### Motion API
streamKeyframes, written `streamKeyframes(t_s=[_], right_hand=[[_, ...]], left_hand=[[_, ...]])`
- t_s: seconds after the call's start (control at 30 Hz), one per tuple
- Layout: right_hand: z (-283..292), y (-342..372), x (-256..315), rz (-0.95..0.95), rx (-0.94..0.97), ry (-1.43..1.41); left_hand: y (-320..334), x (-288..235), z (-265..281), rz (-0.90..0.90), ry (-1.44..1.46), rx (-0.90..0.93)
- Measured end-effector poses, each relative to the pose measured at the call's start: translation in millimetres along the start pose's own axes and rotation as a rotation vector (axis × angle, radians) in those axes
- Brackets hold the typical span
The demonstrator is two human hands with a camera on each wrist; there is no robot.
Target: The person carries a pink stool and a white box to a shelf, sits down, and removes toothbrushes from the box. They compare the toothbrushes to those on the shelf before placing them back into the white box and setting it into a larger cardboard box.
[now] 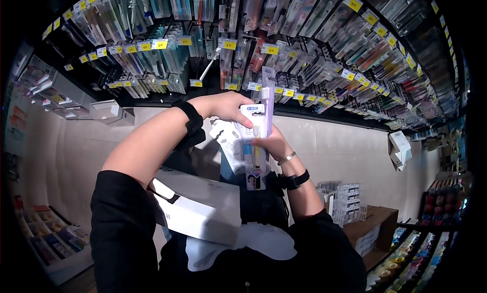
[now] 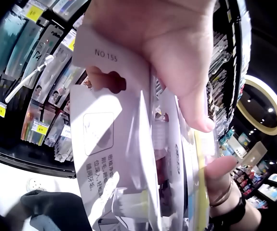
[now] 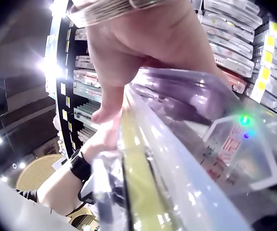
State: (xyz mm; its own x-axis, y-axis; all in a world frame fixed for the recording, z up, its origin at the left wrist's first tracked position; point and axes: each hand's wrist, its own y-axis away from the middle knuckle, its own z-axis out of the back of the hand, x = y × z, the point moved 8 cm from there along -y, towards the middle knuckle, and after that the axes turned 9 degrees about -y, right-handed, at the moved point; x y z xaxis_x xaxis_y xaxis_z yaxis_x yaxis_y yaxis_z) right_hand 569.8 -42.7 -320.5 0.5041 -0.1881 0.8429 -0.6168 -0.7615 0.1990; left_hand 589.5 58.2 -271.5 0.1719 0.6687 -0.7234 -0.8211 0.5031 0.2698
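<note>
Several packaged toothbrushes [image 1: 257,161] are held together in front of the person's body. My left hand [image 1: 228,107] grips their upper ends, with its thumb across the front card. In the left wrist view a white backing card [image 2: 97,125] with a hang hole and "NO 155" lies under that hand. My right hand [image 1: 275,144] pinches the packs from the other side, lower down. A purple toothbrush pack [image 1: 267,107] stands up behind the front card. In the right wrist view a yellow strip [image 3: 141,178] runs down inside the clear plastic of one pack.
An opened white carton [image 1: 203,209] lies across the person's lap. Ahead hang rows of toothbrush packs [image 1: 350,54] above yellow price tags. A brown cardboard box [image 1: 380,224] and clear plastic cases [image 1: 350,204] are at the right. Another white box [image 1: 399,148] is on the floor near the display.
</note>
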Motion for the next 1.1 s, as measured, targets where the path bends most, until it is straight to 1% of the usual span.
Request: streamKeyframes(t_s=[0.1, 0.13, 0.17, 0.23, 0.33, 0.37, 0.43, 0.5, 0.53, 0.57, 0.63, 0.67, 0.7, 0.77, 0.87, 0.97, 1.1], right_hand=[[44.7, -10.6, -5.1, 0.005, -0.103, 0.019], [51.9, -13.6, 4.5, 0.046, -0.115, 0.027], [61.4, -19.4, 7.0, 0.051, -0.119, 0.023], [69.3, -34.3, 7.0, -0.062, -0.131, 0.028], [82.3, -71.9, 1.6, -0.162, -0.09, 0.151], [93.7, -91.6, -2.2, -0.094, -0.098, 0.168], [113.4, -118.1, -13.8, -0.147, -0.131, 0.173], [118.6, -144.1, -16.2, -0.154, -0.064, 0.36], [111.2, -154.7, -12.1, -0.132, -0.029, 0.364], [103.3, -164.2, -7.4, -0.124, 0.005, 0.345], [96.4, -181.6, -8.6, -0.135, 0.021, 0.133], [95.7, -191.4, -9.9, -0.12, 0.064, 0.114], [97.4, -196.4, -11.8, -0.132, 0.064, 0.135], [98.5, -201.1, -16.8, -0.12, 0.063, 0.049], [102.8, -203.5, -25.0, -0.119, 0.029, 0.017], [101.9, -202.5, -27.3, -0.128, 0.016, 0.004], [110.1, -203.0, -35.4, -0.166, 0.013, 0.015]], left_hand=[[-4.1, 11.7, 2.5, 0.012, 0.049, 0.051], [-7.0, 17.8, 4.6, 0.021, 0.067, 0.023], [-10.8, 21.5, 5.3, 0.01, 0.066, 0.033], [-18.9, 27.1, 8.6, -0.013, 0.067, 0.057], [-28.0, 32.9, 14.3, -0.024, 0.097, 0.106], [-30.9, 34.7, 17.6, -0.032, 0.095, 0.116], [-34.9, 40.6, 22.5, -0.016, 0.067, 0.111], [-37.5, 48.6, 26.5, 0.003, 0.041, 0.095], [-37.6, 50.0, 27.5, -0.023, 0.076, 0.097], [-38.9, 55.2, 27.4, -0.023, 0.09, 0.093], [-40.6, 64.3, 24.0, -0.02, 0.121, 0.088], [-42.0, 66.5, 23.5, -0.046, 0.118, 0.079], [-43.5, 68.5, 22.3, -0.054, 0.102, 0.082], [-45.6, 66.5, 23.6, -0.072, 0.065, 0.085], [-48.0, 68.3, 24.5, -0.068, 0.017, 0.097], [-51.2, 75.0, 22.7, -0.017, 0.065, 0.112], [-52.7, 72.1, 23.5, -0.029, 0.09, 0.122]])
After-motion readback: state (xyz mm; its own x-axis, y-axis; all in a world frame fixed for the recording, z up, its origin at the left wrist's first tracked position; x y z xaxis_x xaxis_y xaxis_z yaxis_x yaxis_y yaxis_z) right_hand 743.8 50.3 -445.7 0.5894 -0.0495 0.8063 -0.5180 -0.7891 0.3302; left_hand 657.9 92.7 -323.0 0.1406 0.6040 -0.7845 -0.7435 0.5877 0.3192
